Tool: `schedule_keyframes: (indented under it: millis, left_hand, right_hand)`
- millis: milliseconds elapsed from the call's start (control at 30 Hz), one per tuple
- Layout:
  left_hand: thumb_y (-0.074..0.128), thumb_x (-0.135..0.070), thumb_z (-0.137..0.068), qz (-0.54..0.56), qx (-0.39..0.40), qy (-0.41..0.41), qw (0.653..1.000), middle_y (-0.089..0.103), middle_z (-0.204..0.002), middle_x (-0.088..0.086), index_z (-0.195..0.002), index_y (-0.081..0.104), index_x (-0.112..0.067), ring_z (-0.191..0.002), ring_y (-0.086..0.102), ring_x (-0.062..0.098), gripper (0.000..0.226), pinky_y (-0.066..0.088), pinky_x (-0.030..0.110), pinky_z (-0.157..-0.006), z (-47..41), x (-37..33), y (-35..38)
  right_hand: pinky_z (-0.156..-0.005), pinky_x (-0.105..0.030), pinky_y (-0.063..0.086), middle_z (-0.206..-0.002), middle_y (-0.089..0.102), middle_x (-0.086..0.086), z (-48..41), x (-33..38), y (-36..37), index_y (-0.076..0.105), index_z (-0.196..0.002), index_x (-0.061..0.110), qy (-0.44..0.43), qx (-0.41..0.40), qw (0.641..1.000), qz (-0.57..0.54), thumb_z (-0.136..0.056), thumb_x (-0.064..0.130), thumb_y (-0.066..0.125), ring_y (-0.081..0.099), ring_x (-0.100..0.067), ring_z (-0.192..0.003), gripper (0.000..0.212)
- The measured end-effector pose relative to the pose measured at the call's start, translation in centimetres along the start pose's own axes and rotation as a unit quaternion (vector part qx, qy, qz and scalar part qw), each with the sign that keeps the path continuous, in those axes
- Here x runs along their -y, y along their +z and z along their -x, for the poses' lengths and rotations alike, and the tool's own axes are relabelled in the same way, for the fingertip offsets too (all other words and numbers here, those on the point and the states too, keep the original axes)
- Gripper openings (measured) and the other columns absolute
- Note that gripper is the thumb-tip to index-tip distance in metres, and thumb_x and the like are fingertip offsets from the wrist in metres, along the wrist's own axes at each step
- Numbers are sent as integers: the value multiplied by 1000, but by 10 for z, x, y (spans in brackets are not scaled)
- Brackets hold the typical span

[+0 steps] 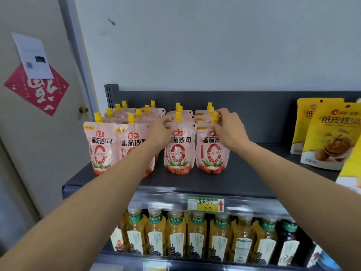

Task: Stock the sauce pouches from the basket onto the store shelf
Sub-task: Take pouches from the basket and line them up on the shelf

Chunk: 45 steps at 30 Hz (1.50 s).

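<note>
Several pink sauce pouches with yellow spout caps stand upright in rows on the dark grey shelf (244, 178). My left hand (161, 130) pinches the top left corner of the front pouch in the third row (178, 151). My right hand (228, 128) grips the top of the front pouch in the fourth row (210, 153), with fingers around its yellow cap. Two more rows of pouches (101, 145) stand further left. No basket is in view.
Yellow walnut snack bags (330, 137) stand on the same shelf to the right, with bare shelf between them and the pouches. A price tag (205, 205) sits on the shelf's front edge. Tea bottles (195, 233) fill the shelf below. A door (37, 94) is at left.
</note>
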State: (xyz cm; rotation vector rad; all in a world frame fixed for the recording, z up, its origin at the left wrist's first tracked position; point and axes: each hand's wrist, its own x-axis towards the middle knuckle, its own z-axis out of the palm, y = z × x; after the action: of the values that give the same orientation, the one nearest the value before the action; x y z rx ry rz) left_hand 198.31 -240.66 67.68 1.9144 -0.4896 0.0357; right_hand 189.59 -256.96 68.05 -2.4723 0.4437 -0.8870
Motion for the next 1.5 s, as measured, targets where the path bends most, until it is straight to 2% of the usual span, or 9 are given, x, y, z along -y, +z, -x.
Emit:
schedule_keyframes:
  millis: [100,167,200,300,433,1033,1233,1367,1500]
  left_hand:
    - [50,4,-89,8,-6,-11,1000,52,-129,8,-140,35,-14,-80,54,10,56,57,26,-67,0,3,0]
    - [52,4,-88,14,-9,-28,999,52,-127,5,-145,25,-16,-76,54,5,66,48,12,-52,2,9,1]
    - [54,4,-87,19,-6,-44,999,53,-124,3,-144,26,-16,-83,58,8,67,50,13,-53,3,16,2]
    - [65,-5,-81,7,17,-94,995,59,-125,6,-130,42,-7,-111,58,23,54,54,37,-89,10,28,6]
    - [66,5,-78,-25,38,-131,990,53,-130,8,-128,36,-4,-123,50,26,59,45,37,-100,21,36,20]
    - [58,0,-85,-62,7,-126,990,47,-137,13,-132,32,-2,-128,45,28,53,40,37,-104,-2,42,37]
    - [60,1,-85,-48,-7,-121,992,44,-140,15,-135,29,1,-130,44,30,59,41,38,-105,19,35,35]
    - [63,-1,-82,-49,-4,-99,994,45,-131,8,-135,26,3,-109,56,31,65,52,22,-91,42,28,31]
    - [72,-10,-76,-82,12,-63,995,51,-129,12,-130,36,-1,-119,52,30,65,47,42,-100,73,27,30]
  right_hand:
    - [-100,-44,42,-128,49,-12,3,-14,-2,40,-133,13,39,19,999,-27,-84,20,65,37,-31,-126,55]
    - [-102,-47,41,-130,49,-11,9,-24,-2,32,-137,12,94,41,992,-73,-80,18,70,36,-32,-128,68]
    - [-100,-47,44,-129,51,-11,13,-29,0,32,-136,12,121,55,985,-107,-79,17,71,42,-32,-126,69]
    - [-89,-39,52,-124,58,-9,20,-39,4,40,-127,8,186,106,957,-193,-80,12,72,59,-28,-113,57]
    - [-89,-39,53,-121,64,-8,24,-39,11,51,-102,14,193,166,946,-203,-77,7,74,63,-26,-104,34]
    - [-94,-44,52,-122,64,-9,12,-42,30,50,-117,8,187,167,946,-204,-78,5,73,62,-26,-110,46]
    - [-83,-33,49,-124,59,-12,25,-46,24,44,-125,4,183,130,966,-126,-79,12,74,59,-27,-111,55]
    - [-79,-31,43,-126,57,-15,44,-45,9,44,-127,3,158,77,980,-91,-84,12,67,57,-27,-109,50]
    - [-78,-26,41,-115,62,-10,77,-42,-11,56,-119,7,99,78,988,-93,-87,15,64,52,-16,-94,34]
